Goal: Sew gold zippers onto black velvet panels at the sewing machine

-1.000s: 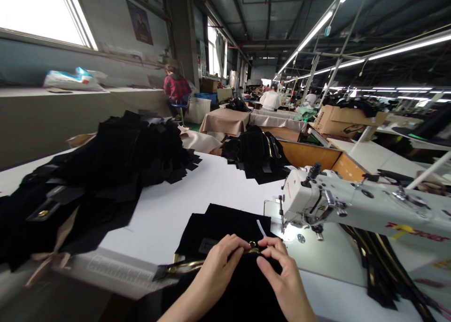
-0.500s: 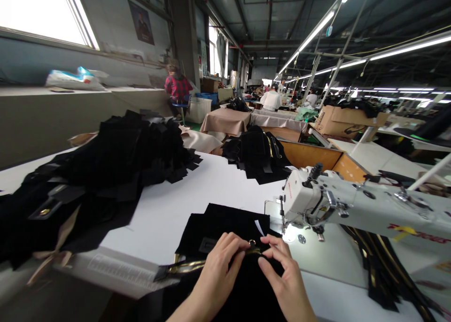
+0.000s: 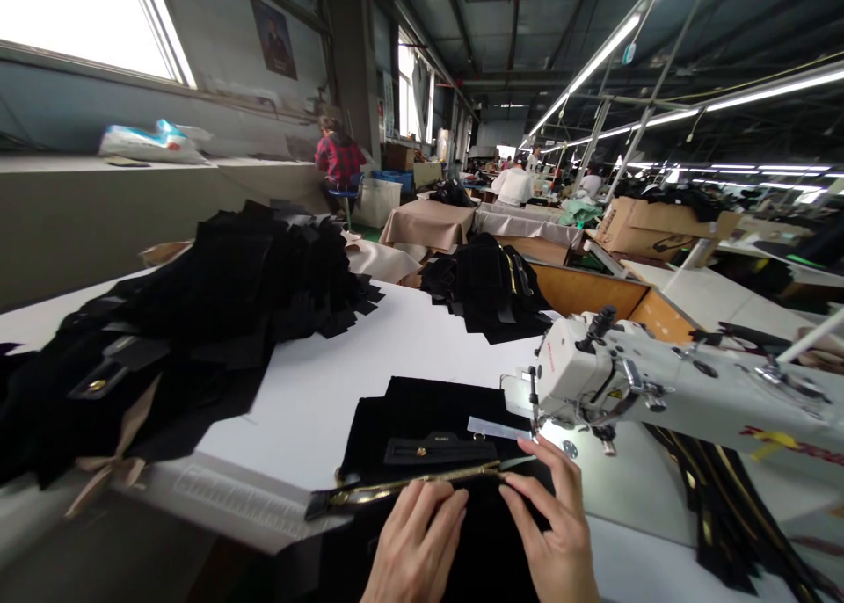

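A black fabric piece (image 3: 409, 410) lies in front of me, with a dark label patch (image 3: 440, 449) and a gold zipper (image 3: 422, 482) across it. Just below the zipper, my left hand (image 3: 422, 533) has its fingers bent together on the black cloth; what they pinch is hidden. My right hand (image 3: 550, 506) is at the zipper's right end, thumb and fingers closing on the fabric edge. A pale strip (image 3: 498, 428) lies above the patch, reaching toward the needle of the white sewing machine (image 3: 593, 374).
Black fabric piles lie at the left (image 3: 230, 278) and behind (image 3: 488, 278). More zippers (image 3: 718, 497) hang at the right of the machine. A clear ruler (image 3: 237, 497) rests along the front edge. Other people sit farther back.
My left hand has moved down off the zipper, which now shows with the patch. My right hand has shifted right, its upper fingers raised. The pale strip now lies flatter. The view has shifted slightly.
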A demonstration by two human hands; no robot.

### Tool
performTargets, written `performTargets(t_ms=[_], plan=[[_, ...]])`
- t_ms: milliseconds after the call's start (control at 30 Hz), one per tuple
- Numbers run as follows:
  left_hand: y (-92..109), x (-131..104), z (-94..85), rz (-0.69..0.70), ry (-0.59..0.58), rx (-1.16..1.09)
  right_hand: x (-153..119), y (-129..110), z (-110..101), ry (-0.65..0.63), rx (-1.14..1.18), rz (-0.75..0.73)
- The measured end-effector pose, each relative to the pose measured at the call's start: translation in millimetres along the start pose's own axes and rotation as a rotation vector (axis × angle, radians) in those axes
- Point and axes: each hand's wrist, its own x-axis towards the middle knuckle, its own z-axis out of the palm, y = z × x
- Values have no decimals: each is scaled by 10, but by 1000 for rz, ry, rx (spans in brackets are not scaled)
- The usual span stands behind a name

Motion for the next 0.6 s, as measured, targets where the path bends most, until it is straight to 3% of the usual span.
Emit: performTargets(t_ms=[100,233,467,600], plan=[[43,107,-11,-36,25,32,-20,-19,-27,41,5,-55],[81,243,-8,-118,30,20,-19,-72,-54,-29,142,15],[138,233,25,-117,15,-73,11,-169,-90,-191,452,350],[170,209,16,-139,31,-101,-6,-294,-126,-101,522,595]])
